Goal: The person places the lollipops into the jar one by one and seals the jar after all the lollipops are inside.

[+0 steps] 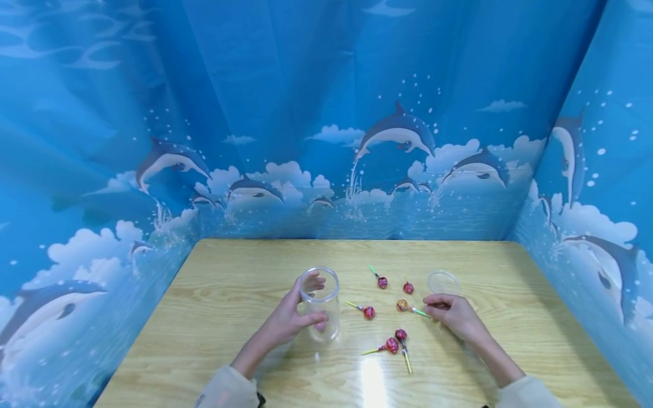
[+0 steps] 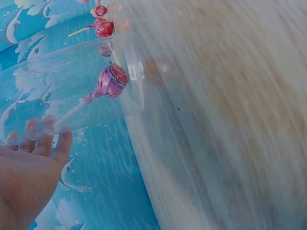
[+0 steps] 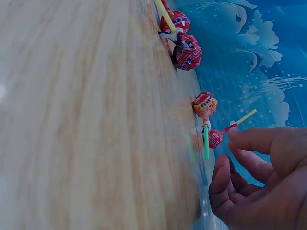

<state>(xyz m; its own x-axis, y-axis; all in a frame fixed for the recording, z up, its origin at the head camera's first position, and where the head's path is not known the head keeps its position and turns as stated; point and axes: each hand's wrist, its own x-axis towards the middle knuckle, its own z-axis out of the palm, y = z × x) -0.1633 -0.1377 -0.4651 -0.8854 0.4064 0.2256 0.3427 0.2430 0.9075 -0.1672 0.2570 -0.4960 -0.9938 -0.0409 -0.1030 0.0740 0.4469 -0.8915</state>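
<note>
My left hand (image 1: 292,320) holds a clear cylindrical jar (image 1: 328,323), thumb in front and fingers round the far side. The jar stands upright on the table. Inside it lies a purple-wrapped lollipop (image 2: 112,81), seen through the wall in the left wrist view. Over on the right, my right hand (image 1: 456,317) is low over the table, its fingers loosely bent beside the green stick of an orange-and-red lollipop (image 1: 402,305). A small gap shows between fingertips and stick in the right wrist view, and nothing is held.
Between the hands lie more lollipops: a red one (image 1: 369,312) near the jar, another red one (image 1: 391,345) touching a dark one (image 1: 401,335), and two farther back. A clear round lid (image 1: 444,281) lies behind my right hand. Blue dolphin-print curtains (image 1: 326,113) surround the wooden table (image 1: 224,266).
</note>
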